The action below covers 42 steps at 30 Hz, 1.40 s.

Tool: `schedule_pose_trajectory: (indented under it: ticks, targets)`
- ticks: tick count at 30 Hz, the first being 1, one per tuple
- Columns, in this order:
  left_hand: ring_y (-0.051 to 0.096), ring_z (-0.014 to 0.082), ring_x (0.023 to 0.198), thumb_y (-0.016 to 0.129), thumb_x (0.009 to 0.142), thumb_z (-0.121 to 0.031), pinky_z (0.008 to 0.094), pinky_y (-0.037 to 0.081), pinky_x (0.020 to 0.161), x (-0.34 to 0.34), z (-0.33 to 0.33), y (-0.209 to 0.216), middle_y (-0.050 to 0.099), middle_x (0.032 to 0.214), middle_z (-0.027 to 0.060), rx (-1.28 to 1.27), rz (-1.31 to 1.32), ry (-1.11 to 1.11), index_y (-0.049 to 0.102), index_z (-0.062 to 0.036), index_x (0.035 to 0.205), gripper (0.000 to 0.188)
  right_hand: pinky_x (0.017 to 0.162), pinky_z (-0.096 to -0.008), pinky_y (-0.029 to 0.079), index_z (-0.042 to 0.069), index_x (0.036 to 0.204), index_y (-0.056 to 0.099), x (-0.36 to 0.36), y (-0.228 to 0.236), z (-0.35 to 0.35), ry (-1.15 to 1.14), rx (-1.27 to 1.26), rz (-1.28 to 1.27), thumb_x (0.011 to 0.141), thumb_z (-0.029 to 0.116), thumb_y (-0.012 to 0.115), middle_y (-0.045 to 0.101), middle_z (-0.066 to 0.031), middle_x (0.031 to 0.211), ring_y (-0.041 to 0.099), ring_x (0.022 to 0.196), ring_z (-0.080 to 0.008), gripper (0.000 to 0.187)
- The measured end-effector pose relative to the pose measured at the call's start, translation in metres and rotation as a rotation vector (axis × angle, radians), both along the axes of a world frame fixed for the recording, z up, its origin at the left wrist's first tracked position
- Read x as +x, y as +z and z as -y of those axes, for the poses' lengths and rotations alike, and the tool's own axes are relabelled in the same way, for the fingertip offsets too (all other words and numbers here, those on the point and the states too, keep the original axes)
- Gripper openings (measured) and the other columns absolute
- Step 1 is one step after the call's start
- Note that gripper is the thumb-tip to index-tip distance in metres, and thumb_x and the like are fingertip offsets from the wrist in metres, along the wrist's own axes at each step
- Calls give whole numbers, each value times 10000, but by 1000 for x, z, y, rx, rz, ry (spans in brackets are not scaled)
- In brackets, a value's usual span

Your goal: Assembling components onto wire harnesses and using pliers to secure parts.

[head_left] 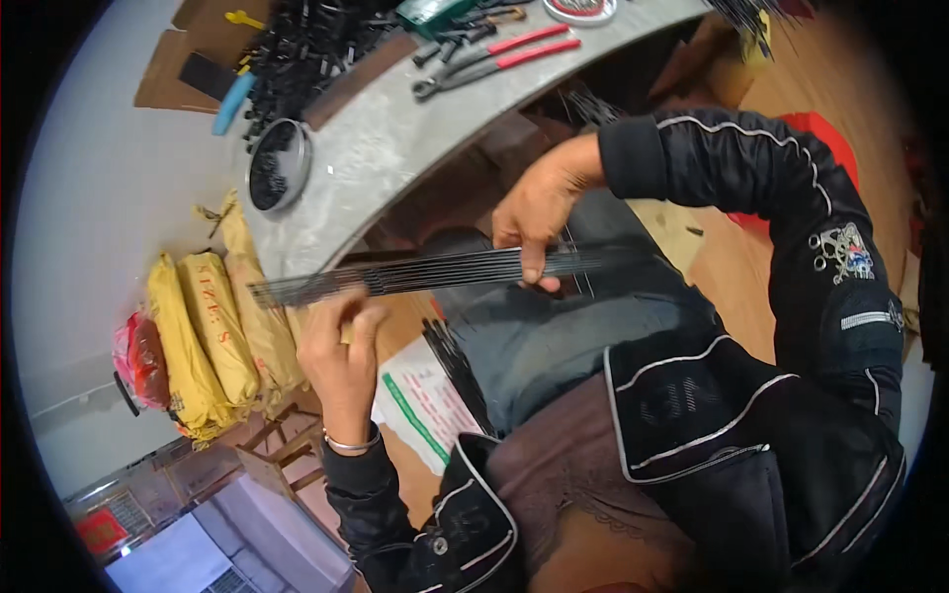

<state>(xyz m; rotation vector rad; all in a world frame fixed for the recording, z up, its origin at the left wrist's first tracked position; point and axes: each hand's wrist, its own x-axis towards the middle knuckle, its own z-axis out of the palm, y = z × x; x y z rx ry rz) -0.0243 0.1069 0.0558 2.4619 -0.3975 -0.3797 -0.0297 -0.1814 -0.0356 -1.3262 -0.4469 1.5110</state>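
A bundle of thin black rods (435,276) lies nearly level across my lap, raised above my legs. My right hand (539,212) pinches it toward its right end, thumb in front and fingers curled behind. A few thin strands stick out beside that grip. My left hand (339,346) is just below the bundle's left part, its fingertips blurred against the lower edge. Its thumb stands apart from the loosely bent fingers, and nothing shows between them. Whether those fingertips press on the rods is hard to see.
On the grey curved table (371,148) are red-handled pincers (499,64), a round dish (280,166) of small black pieces and a heap of black parts (306,59). Yellow sacks (213,321) stand at left. More black rods (455,371) lie by a printed white sheet (425,410).
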Motion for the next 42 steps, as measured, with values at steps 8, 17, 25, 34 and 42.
schedule_pose_trajectory:
  ticks: [8, 17, 25, 34, 42]
  targets:
    - [601, 81, 641, 587, 941, -213, 201, 481, 587, -15, 78, -74, 653, 784, 46, -30, -1177, -571, 617, 30, 1056, 270, 725, -341, 497, -35, 948, 649, -13, -12, -31, 456, -120, 200, 833, 207, 670, 705, -88, 852, 642, 798, -189, 268]
    - [561, 166, 586, 598, 907, -238, 264, 463, 587, -1, 81, -62, 598, 713, 61, -579, -755, -610, 580, 15, 1003, 271, 837, -290, 500, -18, 1102, 643, -45, 93, 14, -261, 448, 447, 831, 212, 717, 684, -107, 1043, 633, 946, -162, 363]
    - [570, 140, 692, 514, 978, -259, 264, 466, 655, 60, 138, 6, 576, 742, 32, -1030, -156, -388, 563, -33, 949, 233, 830, -379, 490, -21, 1258, 506, -51, -47, 9, -616, -256, 970, 836, 383, 685, 643, -160, 1051, 637, 975, -269, 611]
    - [562, 144, 731, 499, 985, -249, 289, 483, 698, -40, 106, -162, 560, 811, 46, -1246, -507, 103, 518, -33, 994, 217, 794, -392, 475, 30, 1130, 597, -92, -174, -42, -280, -511, 337, 846, 513, 627, 655, -188, 931, 621, 889, -324, 562]
    - [613, 172, 849, 520, 976, -299, 313, 505, 797, -60, 102, -134, 610, 899, 75, -1214, -576, 14, 532, -26, 1068, 288, 884, -405, 451, -11, 1205, 542, -108, -176, -33, -132, -318, 449, 846, 485, 645, 635, -214, 1097, 589, 1025, -324, 621]
